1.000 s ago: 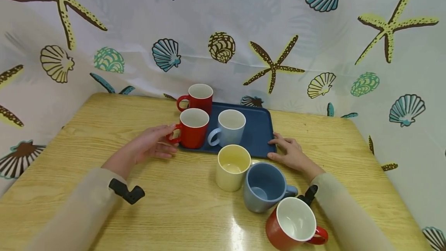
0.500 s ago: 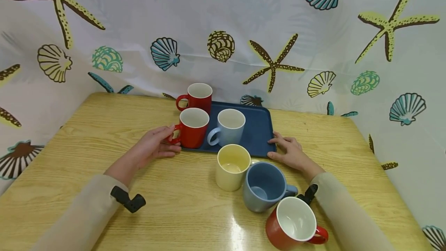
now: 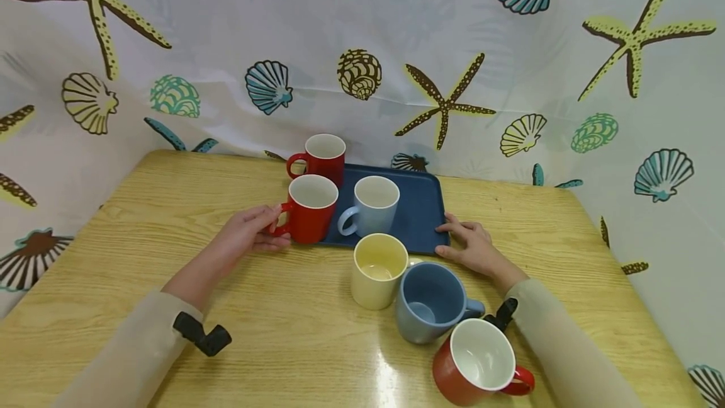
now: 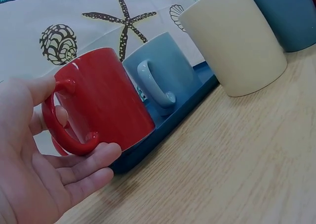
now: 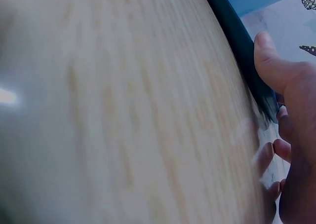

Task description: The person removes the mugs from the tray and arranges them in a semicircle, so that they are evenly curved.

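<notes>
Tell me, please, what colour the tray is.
The tray is dark blue, best seen in the head view.

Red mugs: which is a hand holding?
The front-left red mug at the blue tray: the left hand grips its handle. The red mug behind it and the red mug nearest the camera are unheld.

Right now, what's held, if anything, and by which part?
The left hand holds a red mug by its handle; the right hand touches the navy tray at one corner; any grip is unclear.
</notes>
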Tool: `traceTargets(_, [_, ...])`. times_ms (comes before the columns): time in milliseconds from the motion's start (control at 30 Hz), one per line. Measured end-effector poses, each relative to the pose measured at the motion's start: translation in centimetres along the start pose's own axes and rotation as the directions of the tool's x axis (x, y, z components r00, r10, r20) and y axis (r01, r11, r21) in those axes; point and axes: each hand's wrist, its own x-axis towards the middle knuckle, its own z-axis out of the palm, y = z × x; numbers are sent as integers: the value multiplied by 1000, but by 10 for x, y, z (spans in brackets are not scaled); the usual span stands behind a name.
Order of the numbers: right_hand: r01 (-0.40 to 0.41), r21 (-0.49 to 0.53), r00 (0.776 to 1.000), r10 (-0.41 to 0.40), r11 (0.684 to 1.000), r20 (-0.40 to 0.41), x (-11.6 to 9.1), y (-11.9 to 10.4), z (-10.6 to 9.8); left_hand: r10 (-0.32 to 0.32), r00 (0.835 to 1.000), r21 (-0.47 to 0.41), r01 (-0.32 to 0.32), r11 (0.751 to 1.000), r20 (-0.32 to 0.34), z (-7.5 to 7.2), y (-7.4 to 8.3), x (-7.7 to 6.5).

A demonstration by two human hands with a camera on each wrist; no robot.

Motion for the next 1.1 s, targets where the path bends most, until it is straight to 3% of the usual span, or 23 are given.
traceTargets(467, [-4,-1,1000,4,1000,-1,0,0,0,43,999,53,-43,998,18,0,2,-19])
traceTargets(767, [-26,4,1000,26,1000,3,-1,0,0,98,993,5,-99,995,63,0,-1,-29])
traceTargets(1100, [-21,9,1000,21,1000,-4,0,-1,-1,126,991,-42,-124,991,53,4,-7,-43])
